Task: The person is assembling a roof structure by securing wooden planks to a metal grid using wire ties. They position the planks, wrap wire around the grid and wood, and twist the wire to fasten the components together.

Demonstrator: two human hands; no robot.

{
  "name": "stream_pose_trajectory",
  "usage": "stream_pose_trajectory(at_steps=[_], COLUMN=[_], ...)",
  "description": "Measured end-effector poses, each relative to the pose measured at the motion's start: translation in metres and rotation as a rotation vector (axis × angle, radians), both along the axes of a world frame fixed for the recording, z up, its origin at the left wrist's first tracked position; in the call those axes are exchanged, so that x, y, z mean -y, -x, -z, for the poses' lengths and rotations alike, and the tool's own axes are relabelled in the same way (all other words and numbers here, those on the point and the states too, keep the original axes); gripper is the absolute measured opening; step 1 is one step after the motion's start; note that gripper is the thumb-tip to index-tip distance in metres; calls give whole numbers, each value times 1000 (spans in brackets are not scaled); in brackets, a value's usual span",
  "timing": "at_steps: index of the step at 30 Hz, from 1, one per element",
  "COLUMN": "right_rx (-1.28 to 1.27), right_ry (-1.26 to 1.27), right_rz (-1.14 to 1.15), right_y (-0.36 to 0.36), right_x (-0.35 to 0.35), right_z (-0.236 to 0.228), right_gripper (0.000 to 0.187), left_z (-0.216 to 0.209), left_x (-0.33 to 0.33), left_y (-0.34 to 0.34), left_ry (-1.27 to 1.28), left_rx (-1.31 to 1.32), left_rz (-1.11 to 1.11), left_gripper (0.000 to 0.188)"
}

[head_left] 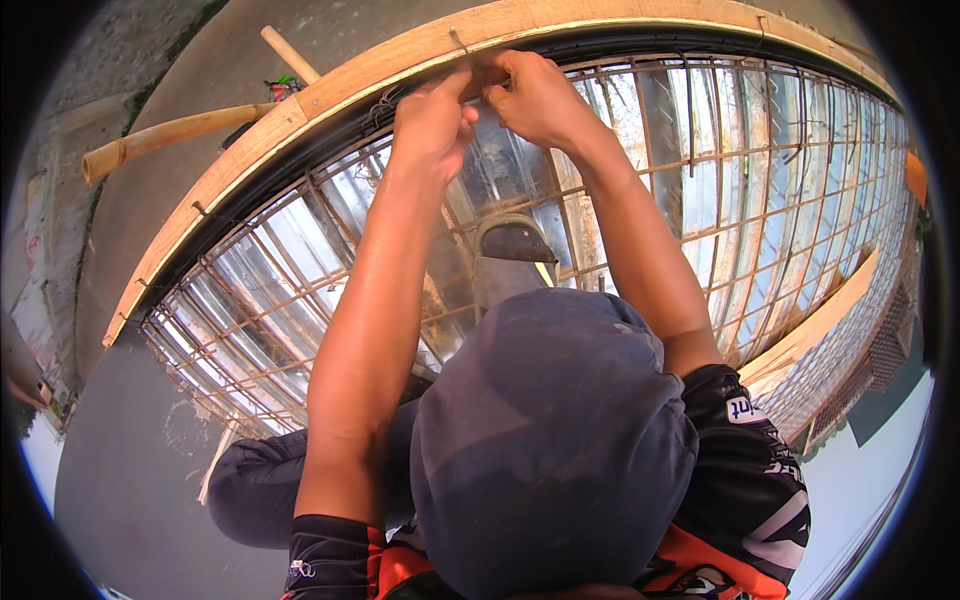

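Note:
Both of my arms reach forward to the inner side of a curved-looking wooden board (345, 95). My left hand (436, 122) is closed against the dark bars just under that board, its fingers bent together. Close to its right, my right hand (532, 98) is closed too, thumb and fingers pinched at the same spot. Whatever the fingertips hold is too small and hidden to make out. A bent nail (459, 42) stands up from the board above the hands. Thin loops of wire (386, 102) hang on the bars beside my left hand.
Rusty rods (735, 155) form a grid over shiny corrugated metal sheets (500, 160). Bamboo poles (180, 140) stick out beyond the board at left. A wooden plank (815, 320) lies at right, and grey ground (130, 400) shows at lower left.

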State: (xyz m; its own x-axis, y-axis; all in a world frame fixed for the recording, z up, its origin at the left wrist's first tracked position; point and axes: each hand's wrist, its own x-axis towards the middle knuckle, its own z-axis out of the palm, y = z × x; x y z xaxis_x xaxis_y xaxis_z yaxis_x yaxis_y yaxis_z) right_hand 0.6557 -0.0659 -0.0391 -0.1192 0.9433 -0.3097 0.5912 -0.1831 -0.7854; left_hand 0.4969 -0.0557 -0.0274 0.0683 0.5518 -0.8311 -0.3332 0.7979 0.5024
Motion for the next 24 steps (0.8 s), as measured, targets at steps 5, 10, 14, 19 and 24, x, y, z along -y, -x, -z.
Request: stream_pose_trajectory(at_steps=[5, 10, 14, 19, 24], right_rx=[-10, 52, -5, -131, 54], right_ry=[94, -108, -51, 54, 4], right_rz=[58, 271, 318, 250, 100], right_y=[4, 22, 11, 10, -3], right_x=[3, 30, 55, 70, 21], right_z=[-21, -7, -10, -18, -29], right_gripper=[35, 23, 15, 18, 32], left_z=[-24, -44, -33, -6, 4], left_x=[16, 58, 72, 63, 50], left_y=[2, -23, -10, -10, -28], left_ry=[-65, -149, 39, 166, 253], left_rx=[-8, -235, -48, 66, 108], left_rz=[129, 19, 41, 41, -99], left_gripper=[31, 52, 45, 33, 25])
